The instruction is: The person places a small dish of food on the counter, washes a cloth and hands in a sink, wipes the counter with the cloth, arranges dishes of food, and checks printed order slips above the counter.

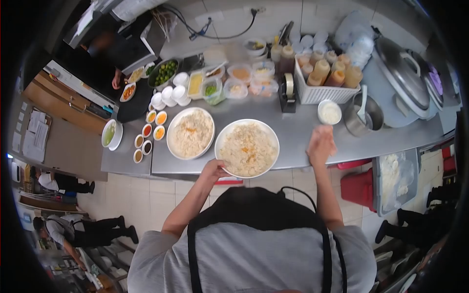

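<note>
A white bowl (219, 138) filled with what looks like cooked rice, with orange bits at its centre, sits near the counter's front edge. My left hand (213, 171) grips its lower left rim, thumb on the edge and fingers against the side. Just left of it stands a second white bowl (170, 146) of similar rice with an orange topping. My right hand (321, 144) is over the counter to the right, smeared by motion, so its fingers and anything in them are unclear. Right above that hand is a small white bowl (330, 112) holding something white.
Small sauce cups (147, 130) stand at the left. Lidded tubs (237, 89) line the back. A white basket (317, 95) holds squeeze bottles, beside a metal pot (373, 128) with a ladle. A grey bin (398, 183) is below right. Other people (93, 232) are around the kitchen.
</note>
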Action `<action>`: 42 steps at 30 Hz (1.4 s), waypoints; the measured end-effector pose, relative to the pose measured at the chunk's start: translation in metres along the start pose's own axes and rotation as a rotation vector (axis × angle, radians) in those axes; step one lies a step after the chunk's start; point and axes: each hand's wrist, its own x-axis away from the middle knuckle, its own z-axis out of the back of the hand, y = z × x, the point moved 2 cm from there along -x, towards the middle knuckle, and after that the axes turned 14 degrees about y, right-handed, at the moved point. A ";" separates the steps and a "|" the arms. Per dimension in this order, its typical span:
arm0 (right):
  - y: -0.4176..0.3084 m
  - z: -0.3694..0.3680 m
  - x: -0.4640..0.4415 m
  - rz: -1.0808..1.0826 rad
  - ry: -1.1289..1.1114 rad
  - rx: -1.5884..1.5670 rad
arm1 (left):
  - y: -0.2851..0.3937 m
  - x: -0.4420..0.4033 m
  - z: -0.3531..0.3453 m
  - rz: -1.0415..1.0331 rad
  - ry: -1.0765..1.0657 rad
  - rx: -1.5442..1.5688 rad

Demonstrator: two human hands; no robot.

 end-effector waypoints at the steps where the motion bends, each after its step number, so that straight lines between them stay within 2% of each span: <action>1: -0.043 0.000 -0.007 0.056 -0.055 0.035 | -0.006 0.012 0.012 0.026 0.016 -0.003; 3: -0.104 -0.017 -0.007 0.171 -0.178 0.127 | -0.009 0.036 0.033 -0.055 0.072 -0.053; 5: -0.138 -0.060 -0.008 0.273 -0.268 -0.044 | -0.009 0.053 0.049 -0.061 0.097 -0.043; 8: -0.179 -0.133 -0.014 0.356 -0.229 -0.148 | -0.002 0.077 0.054 -0.079 0.133 0.028; 9: -0.199 -0.146 -0.022 0.382 -0.183 -0.173 | -0.001 0.081 0.054 -0.093 0.147 0.093; 11: -0.227 -0.162 -0.035 0.401 -0.239 -0.380 | 0.001 0.082 0.055 -0.120 0.152 0.101; 12: -0.241 -0.164 -0.043 0.402 -0.235 -0.379 | 0.002 0.082 0.055 -0.139 0.151 0.124; 14: -0.257 -0.164 -0.044 0.598 -0.678 -0.249 | 0.002 0.082 0.054 -0.149 0.144 0.146; 15: -0.264 -0.160 -0.040 0.658 -0.779 -0.268 | 0.003 0.081 0.052 -0.142 0.119 0.158; 19: -0.268 -0.097 -0.001 0.694 -0.619 -0.677 | 0.009 0.063 0.039 -0.138 0.028 0.164; 22: -0.249 -0.039 0.033 0.658 -0.607 -0.859 | 0.009 0.040 0.021 -0.114 0.021 0.157; 24: -0.221 -0.011 0.048 0.617 -0.625 -0.857 | 0.012 0.024 0.006 -0.117 -0.017 0.162; 27: -0.152 0.011 0.068 0.684 -0.671 -0.483 | 0.015 0.003 -0.017 -0.094 -0.014 0.171; 29: -0.106 0.037 0.056 0.629 -0.555 -0.232 | 0.014 -0.011 -0.028 -0.089 0.012 0.182; 31: -0.068 0.078 0.030 0.422 -0.513 -0.138 | 0.014 -0.026 -0.035 -0.061 0.030 0.231; 33: 0.005 0.093 0.038 0.399 -0.244 0.040 | 0.013 -0.042 -0.041 -0.058 0.036 0.266; 35: 0.067 0.118 0.038 0.270 -0.081 0.078 | 0.013 -0.056 -0.045 -0.065 0.048 0.365; 36: 0.095 0.129 0.043 0.276 -0.076 0.074 | 0.012 -0.061 -0.044 -0.072 0.047 0.370; 39: 0.171 0.153 0.054 -0.632 0.055 -0.191 | 0.007 -0.058 -0.038 -0.092 0.042 0.453; 40: 0.167 0.153 0.047 -0.622 0.054 -0.197 | 0.010 -0.042 -0.034 -0.137 -0.034 0.414; 42: 0.155 0.158 0.038 -0.765 0.263 -0.098 | 0.008 -0.027 -0.014 -0.190 -0.100 0.387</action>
